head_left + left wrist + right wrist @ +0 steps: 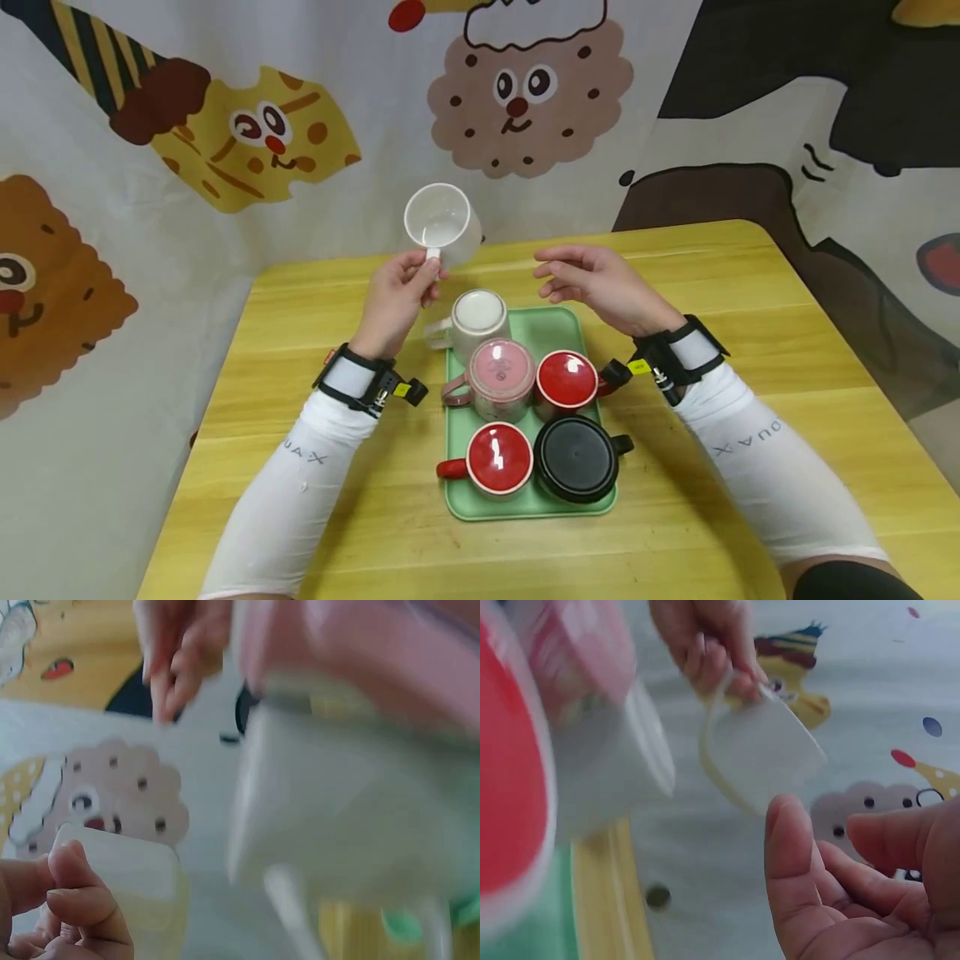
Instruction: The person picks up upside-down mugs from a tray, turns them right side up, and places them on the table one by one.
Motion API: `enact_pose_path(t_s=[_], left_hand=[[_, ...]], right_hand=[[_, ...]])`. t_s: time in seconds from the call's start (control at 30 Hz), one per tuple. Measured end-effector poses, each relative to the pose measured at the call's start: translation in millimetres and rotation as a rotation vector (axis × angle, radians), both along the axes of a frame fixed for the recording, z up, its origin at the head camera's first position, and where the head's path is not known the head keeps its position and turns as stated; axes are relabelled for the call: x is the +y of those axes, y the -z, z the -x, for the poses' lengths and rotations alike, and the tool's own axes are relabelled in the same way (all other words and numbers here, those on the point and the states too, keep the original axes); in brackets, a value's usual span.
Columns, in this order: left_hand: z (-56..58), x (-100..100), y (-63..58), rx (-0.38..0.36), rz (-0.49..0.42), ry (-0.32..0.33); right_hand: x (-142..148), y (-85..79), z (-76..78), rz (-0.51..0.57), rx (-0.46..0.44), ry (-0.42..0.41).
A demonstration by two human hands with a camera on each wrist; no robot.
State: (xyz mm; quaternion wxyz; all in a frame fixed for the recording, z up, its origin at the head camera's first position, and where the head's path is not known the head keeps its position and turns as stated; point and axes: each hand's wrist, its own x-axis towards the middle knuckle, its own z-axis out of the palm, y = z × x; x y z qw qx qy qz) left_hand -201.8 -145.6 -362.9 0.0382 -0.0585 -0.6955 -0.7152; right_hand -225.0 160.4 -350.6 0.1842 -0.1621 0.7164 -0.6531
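Observation:
My left hand (399, 293) pinches a white mug (444, 221) by its handle, lifted above the far edge of the table, its open mouth facing me. In the right wrist view this mug (761, 750) hangs from the left fingers. To its right, my right hand (596, 283) is held in the air with loosely bent fingers and nothing in them. Below the hands a green tray (547, 321) bears several upside-down mugs: a white mug (480, 317), a pink mug (501, 375), a red mug (566, 381), another red mug (498, 458) and a black mug (577, 458).
The tray lies on a yellow wooden table (315, 333). Behind the table hangs a cloth (360, 50) printed with cartoon biscuits. Handles of the mugs jut past both long sides of the tray.

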Motion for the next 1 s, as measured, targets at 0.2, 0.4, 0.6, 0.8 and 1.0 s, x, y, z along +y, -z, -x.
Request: enact_pose_path(t_s=[0.2,0.4,0.6,0.8,1.0], left_hand=[[9.1,-37,13.3,-0.032,0.051,-0.124],[15.1,-63,27.0,-0.098,0.105,-0.206],[20.3,-77,42.7,-0.163,0.125,-0.261],[27.5,-86,60.0,-0.195,0.151,-0.283],[32.5,-90,71.0,-0.202,0.126,-0.303]], right_hand=[[24,6.7,-1.3,-0.199,0.107,0.058],[42,18.3,-1.4,-0.391,0.237,0.104],[54,32.2,-2.5,-0.514,0.357,0.136],[63,43.2,-6.3,-0.564,0.407,0.146],[71,51.5,-8.7,-0.577,0.415,0.144]])
